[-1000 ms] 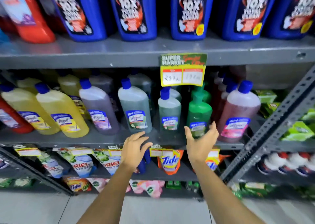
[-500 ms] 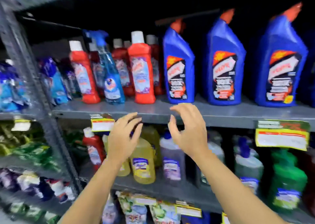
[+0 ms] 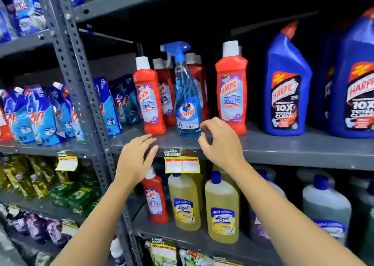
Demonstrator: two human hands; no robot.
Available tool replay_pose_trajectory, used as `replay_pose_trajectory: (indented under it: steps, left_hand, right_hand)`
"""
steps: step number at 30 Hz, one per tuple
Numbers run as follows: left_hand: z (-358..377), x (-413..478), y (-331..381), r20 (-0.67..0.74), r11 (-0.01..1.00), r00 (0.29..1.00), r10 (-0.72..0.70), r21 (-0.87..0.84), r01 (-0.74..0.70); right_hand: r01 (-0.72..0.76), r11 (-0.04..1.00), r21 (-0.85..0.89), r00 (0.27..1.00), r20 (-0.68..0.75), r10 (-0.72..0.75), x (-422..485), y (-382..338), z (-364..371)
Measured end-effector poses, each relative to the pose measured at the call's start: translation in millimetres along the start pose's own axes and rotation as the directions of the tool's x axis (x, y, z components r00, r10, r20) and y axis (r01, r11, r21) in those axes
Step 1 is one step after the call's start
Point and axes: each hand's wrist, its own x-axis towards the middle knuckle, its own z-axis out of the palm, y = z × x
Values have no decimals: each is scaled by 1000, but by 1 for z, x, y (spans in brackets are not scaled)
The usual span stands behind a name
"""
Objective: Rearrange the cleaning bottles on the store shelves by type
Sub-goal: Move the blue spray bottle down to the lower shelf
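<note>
Blue spray bottle (image 3: 187, 95): centre of the frame, upright on the grey shelf (image 3: 283, 146), wedged among the red Harpic bottles (image 3: 149, 101), so likely the misplaced one.
Right hand (image 3: 220, 142): empty, fingers curled loosely, just in front of the bottle's base, not touching.
Left hand (image 3: 134, 160): open, empty, at the shelf edge, lower centre.
Handling: probably rigid, smooth plastic, liquid-heavy at the bottom, top-narrow.
Best hold: around the neck below the trigger, or the waist.
</note>
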Motion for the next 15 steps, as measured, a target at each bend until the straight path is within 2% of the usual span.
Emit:
replay_pose_trajectory:
  steps: [2,8,15]
  left_hand:
    - [4,-4,-14,26,1000,999,-20,22,20]
    - [11,-4,-30,37,1000,999,2,22,-2]
    - [20,7,-65,26,989,990,141,30,-142]
  right_hand:
    - [-48,996,-74,997,52,52,0,1,8]
    - [-183,963,-196,979,54,197,0,-5,16]
    - [-372,904,-210,928,-78,364,0,-17,19]
